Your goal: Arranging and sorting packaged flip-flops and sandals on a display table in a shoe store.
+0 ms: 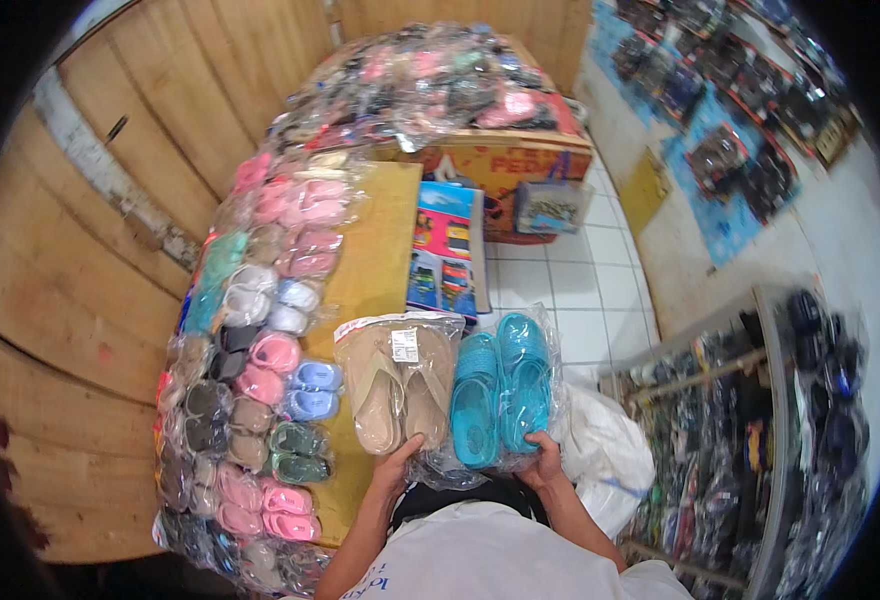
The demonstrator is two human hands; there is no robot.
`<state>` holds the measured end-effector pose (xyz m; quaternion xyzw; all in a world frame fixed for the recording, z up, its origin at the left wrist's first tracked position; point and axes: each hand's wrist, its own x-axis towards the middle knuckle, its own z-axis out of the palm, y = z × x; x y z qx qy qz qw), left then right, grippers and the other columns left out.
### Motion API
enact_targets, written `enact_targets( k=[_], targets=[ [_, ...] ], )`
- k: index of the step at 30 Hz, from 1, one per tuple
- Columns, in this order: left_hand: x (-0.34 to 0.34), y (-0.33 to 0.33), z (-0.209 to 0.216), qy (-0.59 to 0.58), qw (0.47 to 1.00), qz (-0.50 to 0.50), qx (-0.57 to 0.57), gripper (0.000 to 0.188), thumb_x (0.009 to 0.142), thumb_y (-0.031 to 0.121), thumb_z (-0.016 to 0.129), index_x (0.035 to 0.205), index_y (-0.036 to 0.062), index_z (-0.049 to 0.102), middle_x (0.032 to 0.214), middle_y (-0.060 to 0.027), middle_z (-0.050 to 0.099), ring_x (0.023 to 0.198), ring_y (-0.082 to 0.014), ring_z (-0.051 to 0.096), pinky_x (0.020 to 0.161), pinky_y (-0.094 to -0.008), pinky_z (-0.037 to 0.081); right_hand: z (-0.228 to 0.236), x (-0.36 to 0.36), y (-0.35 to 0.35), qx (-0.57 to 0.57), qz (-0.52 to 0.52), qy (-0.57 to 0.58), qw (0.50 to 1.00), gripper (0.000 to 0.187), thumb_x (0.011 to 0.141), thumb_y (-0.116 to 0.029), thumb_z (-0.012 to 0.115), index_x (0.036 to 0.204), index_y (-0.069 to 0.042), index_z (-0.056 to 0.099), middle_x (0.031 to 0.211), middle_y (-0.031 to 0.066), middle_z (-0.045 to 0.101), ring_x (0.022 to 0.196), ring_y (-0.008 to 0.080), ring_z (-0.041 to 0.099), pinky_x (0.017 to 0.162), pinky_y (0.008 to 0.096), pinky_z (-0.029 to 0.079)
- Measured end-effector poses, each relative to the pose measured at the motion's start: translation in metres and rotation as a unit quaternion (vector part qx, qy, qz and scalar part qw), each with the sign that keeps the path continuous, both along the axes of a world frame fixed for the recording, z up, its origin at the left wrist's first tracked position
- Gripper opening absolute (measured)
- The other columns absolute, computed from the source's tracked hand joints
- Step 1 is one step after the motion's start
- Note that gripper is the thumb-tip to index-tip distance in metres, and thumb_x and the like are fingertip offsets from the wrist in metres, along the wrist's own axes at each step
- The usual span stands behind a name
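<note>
Two clear plastic bags of footwear are held up side by side in front of my body. On the left is a bag with beige slippers [378,395], a white label on its upper part. My left hand [398,462] grips its lower edge, the thumb on top. To the right hangs a bag with turquoise slippers [501,400]. Its lower right corner is pinched by my right hand [542,456], thumb in front. The fingers of both hands are mostly hidden beneath the bags.
A yellow table [370,225] at left carries rows of bagged children's clogs [290,300]. Farther back, more bagged footwear [410,85] is heaped on a table. A white sack [605,450] and a shelf of bagged goods [710,440] stand at right. Sandals [730,165] hang on the wall.
</note>
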<state>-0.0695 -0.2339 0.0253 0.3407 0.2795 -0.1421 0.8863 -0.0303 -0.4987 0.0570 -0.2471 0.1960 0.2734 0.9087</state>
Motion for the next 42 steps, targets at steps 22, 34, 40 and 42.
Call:
enact_targets(
  k=[22, 34, 40, 42],
  targets=[
    [0.122, -0.027, -0.037, 0.038, 0.877, 0.475, -0.052, 0.044, 0.080, 0.015, 0.068, 0.118, 0.0010, 0.050, 0.107, -0.0108, 0.059, 0.094, -0.0239, 0.059, 0.083, -0.0379, 0.048, -0.072, 0.364, 0.158, -0.014, 0.498, -0.007, 0.867, 0.062, 0.069, -0.016, 0.051, 0.129, -0.004, 0.040, 0.123, 0.0133, 0.051, 0.113, 0.0315, 0.049, 0.098, 0.0484, 0.036],
    [0.148, -0.001, -0.028, 0.078, 0.901, 0.424, -0.059, 0.056, 0.079, 0.018, 0.070, 0.126, 0.0012, 0.044, 0.112, -0.0114, 0.057, 0.100, -0.0246, 0.058, 0.084, -0.0385, 0.048, -0.153, 0.494, 0.270, -0.197, 0.523, -0.016, 0.829, 0.050, 0.071, -0.024, 0.057, 0.116, -0.004, 0.048, 0.109, 0.0139, 0.056, 0.098, 0.0303, 0.053, 0.090, 0.0473, 0.039],
    [0.203, 0.006, -0.045, 0.037, 0.872, 0.485, -0.051, 0.047, 0.083, 0.016, 0.067, 0.122, -0.0008, 0.047, 0.108, -0.0103, 0.059, 0.095, -0.0210, 0.059, 0.082, -0.0346, 0.050, -0.133, 0.483, 0.266, -0.450, 0.508, -0.253, 0.689, 0.078, 0.067, -0.027, 0.070, 0.128, 0.006, 0.035, 0.122, 0.0191, 0.048, 0.113, 0.0318, 0.046, 0.096, 0.0509, 0.032],
    [0.217, 0.003, -0.069, 0.025, 0.857, 0.513, -0.037, 0.045, 0.083, 0.016, 0.067, 0.121, 0.0003, 0.049, 0.108, -0.0098, 0.059, 0.096, -0.0207, 0.058, 0.084, -0.0351, 0.049, -0.106, 0.452, 0.267, -0.773, 0.297, -0.343, 0.444, 0.097, 0.066, -0.031, 0.075, 0.135, 0.008, 0.020, 0.136, 0.0222, 0.032, 0.125, 0.0374, 0.032, 0.098, 0.0536, 0.027]
  ],
)
